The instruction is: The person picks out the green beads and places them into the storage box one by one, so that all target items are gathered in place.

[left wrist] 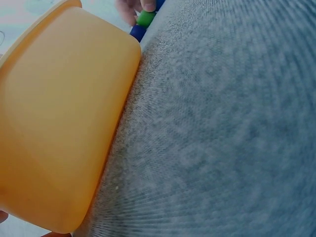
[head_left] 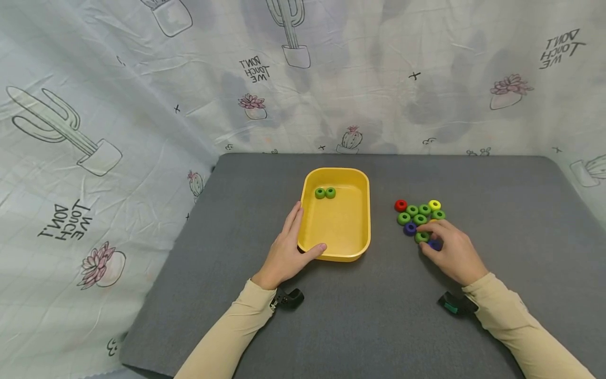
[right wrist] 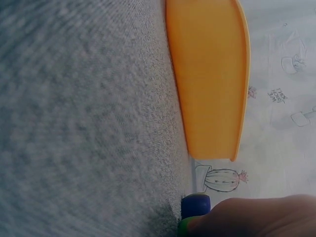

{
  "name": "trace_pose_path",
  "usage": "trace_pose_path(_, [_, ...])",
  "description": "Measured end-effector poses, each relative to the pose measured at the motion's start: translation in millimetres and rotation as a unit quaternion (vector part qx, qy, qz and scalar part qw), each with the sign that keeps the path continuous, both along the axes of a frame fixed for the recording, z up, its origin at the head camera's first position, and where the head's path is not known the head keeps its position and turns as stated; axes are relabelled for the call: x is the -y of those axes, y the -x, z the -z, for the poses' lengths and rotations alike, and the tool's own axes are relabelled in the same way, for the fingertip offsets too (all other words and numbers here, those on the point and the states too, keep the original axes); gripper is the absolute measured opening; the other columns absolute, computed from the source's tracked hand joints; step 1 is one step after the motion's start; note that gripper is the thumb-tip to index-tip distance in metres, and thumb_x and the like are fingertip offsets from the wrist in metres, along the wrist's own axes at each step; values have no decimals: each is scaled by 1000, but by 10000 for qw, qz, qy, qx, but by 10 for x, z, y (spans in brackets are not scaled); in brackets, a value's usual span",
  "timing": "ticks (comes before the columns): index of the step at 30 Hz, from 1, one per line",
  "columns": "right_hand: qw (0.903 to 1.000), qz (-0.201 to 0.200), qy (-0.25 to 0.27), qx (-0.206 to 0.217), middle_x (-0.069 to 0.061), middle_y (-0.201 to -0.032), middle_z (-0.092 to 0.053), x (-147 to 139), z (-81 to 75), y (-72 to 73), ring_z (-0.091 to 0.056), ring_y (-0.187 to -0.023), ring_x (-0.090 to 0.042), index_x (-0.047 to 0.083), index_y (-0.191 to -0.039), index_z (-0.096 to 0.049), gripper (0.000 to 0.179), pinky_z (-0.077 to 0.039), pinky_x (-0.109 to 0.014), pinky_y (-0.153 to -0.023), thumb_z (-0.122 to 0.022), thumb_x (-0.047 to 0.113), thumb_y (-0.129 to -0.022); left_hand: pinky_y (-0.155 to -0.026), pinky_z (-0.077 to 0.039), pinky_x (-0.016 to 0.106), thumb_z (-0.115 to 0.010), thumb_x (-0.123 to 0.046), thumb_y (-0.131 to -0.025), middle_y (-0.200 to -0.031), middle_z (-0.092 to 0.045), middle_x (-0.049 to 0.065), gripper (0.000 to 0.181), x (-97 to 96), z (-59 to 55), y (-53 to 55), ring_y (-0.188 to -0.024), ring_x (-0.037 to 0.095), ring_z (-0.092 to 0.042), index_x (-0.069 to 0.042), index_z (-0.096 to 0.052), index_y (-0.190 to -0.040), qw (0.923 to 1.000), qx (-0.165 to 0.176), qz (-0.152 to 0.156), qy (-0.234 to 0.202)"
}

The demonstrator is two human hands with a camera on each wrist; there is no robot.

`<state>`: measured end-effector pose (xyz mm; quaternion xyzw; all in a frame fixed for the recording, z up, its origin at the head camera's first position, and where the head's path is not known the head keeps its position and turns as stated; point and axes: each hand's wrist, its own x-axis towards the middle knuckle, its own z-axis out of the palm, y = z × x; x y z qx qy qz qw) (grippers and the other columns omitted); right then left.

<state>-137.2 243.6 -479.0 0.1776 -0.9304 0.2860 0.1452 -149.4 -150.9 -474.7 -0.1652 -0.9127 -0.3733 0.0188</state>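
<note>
My left hand (head_left: 285, 254) rests against the near-left corner of a yellow tray (head_left: 364, 221). Its fingers lie straight along the left wall, and the thumb stretches over the near rim. Inside the tray, two green ring beads (head_left: 320, 193) sit side by side toward the far left. To the right, thumb and index finger of my right hand (head_left: 453, 253) pinch a green ring bead (head_left: 421, 238) at the near edge of a bead cluster. A blue bead (head_left: 410, 228) sits just beyond it; another blue bead (head_left: 434, 245) is partly hidden under the hand.
The cluster also holds a red bead (head_left: 401, 205), a yellow bead (head_left: 434, 205) and several green beads (head_left: 420, 219), lying flat and close together. Everything stands on a grey table (head_left: 369, 326). A cactus-print cloth (head_left: 379, 79) hangs behind the table's far edge.
</note>
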Motion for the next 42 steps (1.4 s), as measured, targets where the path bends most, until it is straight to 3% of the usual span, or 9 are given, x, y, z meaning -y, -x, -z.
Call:
trace_pose_path(12, [9990, 142, 170, -379, -9, -109, -68, 22, 20, -10, -61, -85, -18, 6, -111, -74, 31, -48, -40, -67, -80, -1, -82, -120, -35, 58, -66, -66, -92, -177, -4, -7, 107, 3, -3, -7, -158, 25, -29, -10, -15, -168, 10000, 13, -3, 51])
trace_pose_path(19, [9978, 123, 384, -525, -8, -109, -67, 28, 3, -18, -60, -85, -18, 6, -113, -74, 34, -43, -27, -63, -81, -2, -81, -120, -35, 58, -65, -68, -92, -176, -2, -11, 109, 7, -4, -11, -157, 25, -30, -9, -15, -168, 10000, 17, 21, 32])
trace_pose_path(25, [9960, 82, 583, -676, -7, -107, -66, 54, -19, -14, -59, -84, -16, 5, -114, -75, 35, -39, -16, -61, -81, -3, -81, -120, -36, 58, -64, -69, -92, -177, -7, -2, 109, 9, 3, -5, -157, 27, -31, -8, -16, -168, 10000, -46, 33, 15])
trace_pose_path(33, [9934, 144, 784, -824, -5, -103, -64, 101, -57, -15, -52, -74, -11, 6, -113, -76, 34, -33, -18, -59, -80, -3, -80, -121, -35, 57, -64, -69, -92, -176, -3, -12, 109, 10, 2, -2, -157, 25, -30, -9, -15, -168, 10000, -4, 13, 17])
trace_pose_path(42, [9913, -84, 937, -920, -5, -107, -66, 237, -196, -35, -51, -69, -12, 4, -111, -76, 33, -33, -16, -57, -80, -6, -80, -122, -34, 56, -67, -64, -92, -176, -2, -11, 107, 0, -10, 5, -158, 24, -29, -12, -14, -169, 10000, 2, -6, 59])
